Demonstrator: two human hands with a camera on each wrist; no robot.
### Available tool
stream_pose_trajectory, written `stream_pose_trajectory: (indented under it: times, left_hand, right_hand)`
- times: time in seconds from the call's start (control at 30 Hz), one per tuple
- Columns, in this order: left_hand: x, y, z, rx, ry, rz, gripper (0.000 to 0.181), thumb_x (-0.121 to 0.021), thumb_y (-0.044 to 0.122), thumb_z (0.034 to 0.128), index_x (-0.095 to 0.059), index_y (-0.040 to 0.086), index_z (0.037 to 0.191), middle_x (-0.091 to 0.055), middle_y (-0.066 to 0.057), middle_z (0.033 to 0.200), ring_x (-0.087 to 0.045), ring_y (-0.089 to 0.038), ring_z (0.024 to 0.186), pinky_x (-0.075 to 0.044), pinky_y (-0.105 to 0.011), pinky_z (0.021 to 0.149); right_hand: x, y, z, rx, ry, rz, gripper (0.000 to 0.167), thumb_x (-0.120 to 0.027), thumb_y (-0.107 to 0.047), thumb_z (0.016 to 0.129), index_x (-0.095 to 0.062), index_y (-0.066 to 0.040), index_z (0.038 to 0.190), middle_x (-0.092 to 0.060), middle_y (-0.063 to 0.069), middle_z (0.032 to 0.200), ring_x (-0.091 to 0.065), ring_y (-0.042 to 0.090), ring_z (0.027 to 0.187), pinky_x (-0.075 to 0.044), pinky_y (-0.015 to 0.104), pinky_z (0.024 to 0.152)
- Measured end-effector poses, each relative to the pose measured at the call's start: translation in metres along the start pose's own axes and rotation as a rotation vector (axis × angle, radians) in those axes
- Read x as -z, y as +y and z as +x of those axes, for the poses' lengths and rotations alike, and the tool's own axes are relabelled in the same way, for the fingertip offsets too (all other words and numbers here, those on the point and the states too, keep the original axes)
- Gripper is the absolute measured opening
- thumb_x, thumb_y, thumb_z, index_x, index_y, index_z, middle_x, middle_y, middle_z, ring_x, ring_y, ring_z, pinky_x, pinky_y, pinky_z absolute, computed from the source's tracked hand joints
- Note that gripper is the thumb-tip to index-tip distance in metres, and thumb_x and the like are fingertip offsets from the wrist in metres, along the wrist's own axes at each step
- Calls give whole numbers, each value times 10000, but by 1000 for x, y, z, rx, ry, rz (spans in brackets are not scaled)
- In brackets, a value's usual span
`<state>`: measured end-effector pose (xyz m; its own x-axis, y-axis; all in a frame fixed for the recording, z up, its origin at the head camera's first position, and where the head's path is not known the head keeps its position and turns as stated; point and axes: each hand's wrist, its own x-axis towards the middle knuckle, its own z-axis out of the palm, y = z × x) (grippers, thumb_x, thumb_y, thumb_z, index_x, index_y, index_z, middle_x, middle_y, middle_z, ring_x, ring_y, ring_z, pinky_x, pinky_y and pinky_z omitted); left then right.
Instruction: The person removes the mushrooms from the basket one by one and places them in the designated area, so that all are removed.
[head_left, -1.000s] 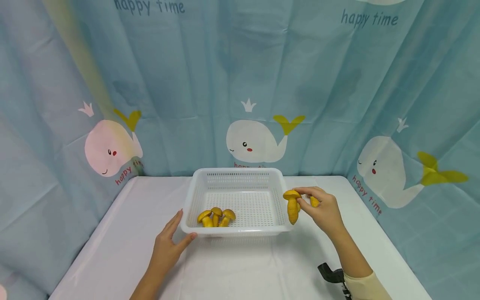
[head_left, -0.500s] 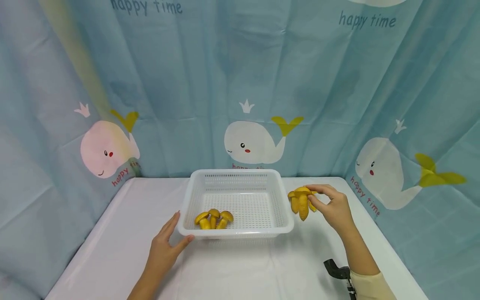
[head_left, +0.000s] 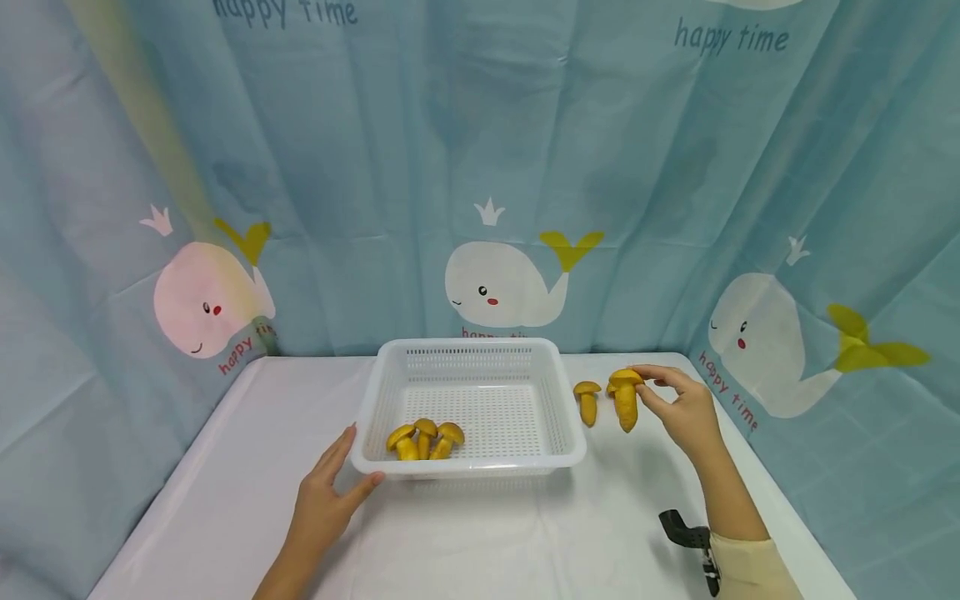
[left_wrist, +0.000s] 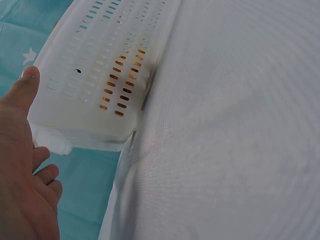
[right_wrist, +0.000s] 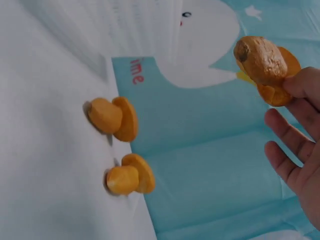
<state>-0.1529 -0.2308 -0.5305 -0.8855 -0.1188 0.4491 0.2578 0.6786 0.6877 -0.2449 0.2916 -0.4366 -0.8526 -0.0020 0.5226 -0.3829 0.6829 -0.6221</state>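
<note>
A white perforated basket [head_left: 468, 467] stands on the table, with three yellow mushrooms [head_left: 424, 438] at its front left. My left hand [head_left: 322, 504] touches the basket's front-left corner with thumb and fingers spread; in the left wrist view the left hand [left_wrist: 25, 165] is beside the basket wall [left_wrist: 85, 95]. To the right of the basket, my right hand [head_left: 688, 417] pinches a mushroom [head_left: 626, 404] by its cap, stem down. The right wrist view shows the held mushroom [right_wrist: 262, 62] in the right hand [right_wrist: 300, 140] and two others [right_wrist: 106, 116] [right_wrist: 124, 179] on the table.
A white cloth [head_left: 480, 542] covers the table. Behind it hangs a blue curtain [head_left: 375, 167] with whale prints. A black strap-like piece [head_left: 684, 531] sticks out beside my right sleeve [head_left: 753, 568].
My right hand has moved rightward with the mushroom, away from the basket's right edge, uncovering a mushroom on the table. My left hand has stayed at the basket's corner.
</note>
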Motion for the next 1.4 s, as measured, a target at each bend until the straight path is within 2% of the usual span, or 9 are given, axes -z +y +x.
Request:
stream_pose_trajectory:
  times: [0.23,0.4,0.6,0.7,0.83,0.9,1.03,1.1,1.4]
  left_hand:
    - [-2,2,-1,2,-4,-15,910,-892,329,801,-438,143,1566,-472,-99,1576,-464,-375,1435,-442,-545,1077]
    - [-2,3,-1,5,-7,-13,912,-889,339,803,-435,140,1568,-472,-93,1578,-463,-367,1437,-445,-543,1074]
    - [-1,3,-2,3,-6,-11,917,-893,315,804,-417,187,1578,-474,-94,1576,-464,-367,1436,-443,-540,1077]
    - [-1,2,-2,7,-8,-10,918,-888,321,809,-409,193,1582,-467,-90,1581,-459,-367,1440,-440,-542,1078]
    - [-1,2,-1,12,-11,-6,921,-886,330,811,-404,198,1585,-464,-88,1584,-456,-373,1441,-446,-538,1069]
    - [0,2,-2,13,-10,-6,917,-886,335,809,-413,188,1581,-466,-84,1583,-459,-370,1440,-450,-482,1093]
    - [1,2,-2,14,-10,-5,911,-886,347,807,-433,138,1569,-470,-88,1579,-462,-366,1438,-448,-481,1094]
    - [1,2,-2,15,-12,-8,915,-886,348,807,-427,144,1572,-470,-94,1579,-461,-370,1438,-444,-534,1071]
    - [1,0,-1,17,-15,-16,919,-886,345,807,-415,181,1580,-465,-87,1583,-456,-372,1441,-442,-548,1074]
  right_hand:
    - [4,26,3,-71,-3,-22,275,-669,-258,1016,-727,-165,1268,-711,34,1254,-556,187,1085,-472,228,861]
    - [7,44,7,-69,-11,-40,280,-660,-258,1021,-724,-153,1273,-712,78,1239,-556,186,1080,-458,189,862]
    - [9,66,16,-63,-26,-47,263,-652,-232,1025,-725,-152,1265,-718,85,1215,-531,40,1054,-415,126,878]
    - [11,75,22,-66,-26,-54,260,-655,-226,1023,-729,-148,1260,-719,99,1213,-560,111,1074,-465,225,919]
    - [14,85,27,-91,-50,-39,271,-650,-220,1024,-721,-127,1269,-702,149,1242,-574,315,1136,-491,505,966]
    - [15,89,30,-106,-65,-20,277,-646,-224,1027,-714,-114,1272,-690,175,1256,-560,380,1156,-473,589,968]
    - [16,98,34,-126,-94,-13,282,-637,-234,1034,-708,-106,1274,-683,190,1268,-545,395,1174,-459,594,974]
    - [16,103,36,-130,-106,-15,286,-632,-232,1037,-704,-95,1278,-681,199,1267,-543,395,1177,-455,590,987]
    - [11,128,49,-150,-165,-36,301,-614,-234,1050,-678,-88,1305,-671,202,1284,-540,452,1239,-446,614,1057]
